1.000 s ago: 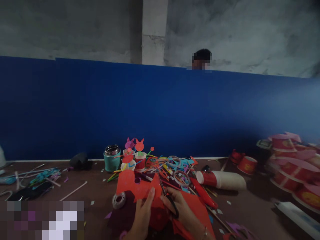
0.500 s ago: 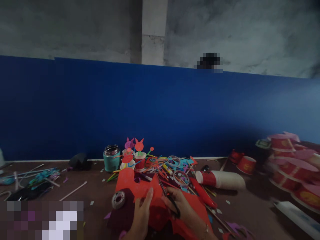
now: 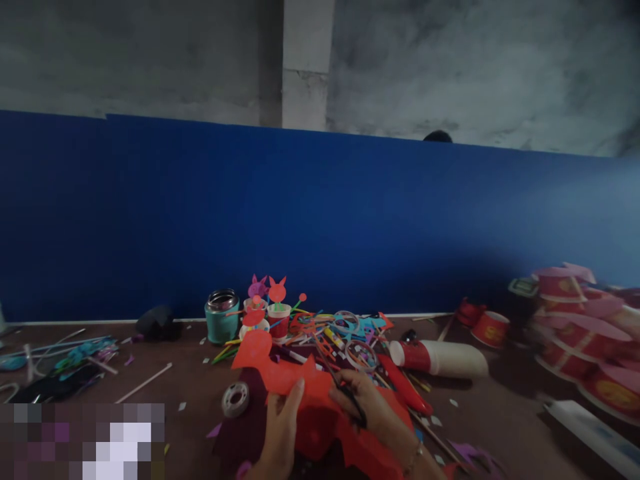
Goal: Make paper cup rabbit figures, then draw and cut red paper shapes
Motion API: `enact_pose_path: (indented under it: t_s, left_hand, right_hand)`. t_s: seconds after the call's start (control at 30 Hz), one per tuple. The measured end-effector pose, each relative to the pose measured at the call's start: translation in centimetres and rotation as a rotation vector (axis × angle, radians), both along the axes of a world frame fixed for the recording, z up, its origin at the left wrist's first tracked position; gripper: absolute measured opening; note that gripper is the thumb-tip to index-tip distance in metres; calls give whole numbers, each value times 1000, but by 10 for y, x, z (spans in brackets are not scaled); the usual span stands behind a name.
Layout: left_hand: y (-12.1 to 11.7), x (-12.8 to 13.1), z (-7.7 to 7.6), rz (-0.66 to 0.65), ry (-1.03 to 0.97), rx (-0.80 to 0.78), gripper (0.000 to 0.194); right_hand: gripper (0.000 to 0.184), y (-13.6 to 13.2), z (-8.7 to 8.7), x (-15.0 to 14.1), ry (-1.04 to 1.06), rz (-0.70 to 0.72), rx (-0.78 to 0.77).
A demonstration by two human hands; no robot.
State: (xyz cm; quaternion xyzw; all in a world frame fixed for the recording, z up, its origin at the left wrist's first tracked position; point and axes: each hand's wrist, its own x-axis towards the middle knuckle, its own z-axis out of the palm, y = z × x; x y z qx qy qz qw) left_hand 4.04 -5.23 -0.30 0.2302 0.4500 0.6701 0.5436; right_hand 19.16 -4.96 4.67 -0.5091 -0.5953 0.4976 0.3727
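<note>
My left hand [image 3: 283, 427] pinches a cut piece of red paper [image 3: 287, 377] between thumb and fingers, its ragged edge pointing up and away from me. Dark-handled scissors [image 3: 357, 410] are gripped in my right hand [image 3: 367, 403], just right of that piece. Their blades point up and to the left, past the paper's right end; whether they touch it I cannot tell. A larger red sheet [image 3: 320, 430] lies beneath both hands, with dark purple paper [image 3: 250, 427] to its left.
A tape roll [image 3: 235, 399] lies left of my hands. Behind stand a teal jar [image 3: 223, 320] and paper cups with animal cutouts [image 3: 277, 291]. Coloured scraps and sticks [image 3: 330, 330] pile up ahead. Stacked cups [image 3: 440, 359] lie right; red cup figures [image 3: 575, 340] stand far right, before a blue partition [image 3: 320, 220].
My right hand has shifted a little right with the scissors, away from the left hand. The red piece now reads as a separate strip in my left hand. A head behind the partition sank lower.
</note>
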Motion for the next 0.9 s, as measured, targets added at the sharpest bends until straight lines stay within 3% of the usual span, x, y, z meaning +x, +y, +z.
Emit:
enact_pose_path:
  t_s: [0.13, 0.23, 0.4, 0.47, 0.7, 0.8, 0.9]
  left_hand:
    - [-5, 3, 8, -254, -44, 128, 40]
    - [-7, 5, 12, -367, 24, 192, 32]
    - [-5, 2, 0, -308, -17, 52, 35]
    - [-5, 1, -6, -318, -55, 68, 32]
    - [-3, -2, -6, -253, 35, 15, 35]
    - [0, -3, -1, -256, 53, 92, 46]
    - [3, -1, 3, -352, 111, 218, 39]
  right_hand:
    - [29, 2, -6, 1, 175, -100, 23]
    - [26, 0, -7, 0, 177, -42, -30]
    - [19, 0, -5, -1, 116, -63, -66]
    - [17, 2, -6, 0, 116, -77, -54]
    - [10, 5, -22, 5, 54, 68, -81]
    - [13, 7, -21, 3, 133, 1, -40]
    - [21, 8, -17, -3, 219, -120, 39]
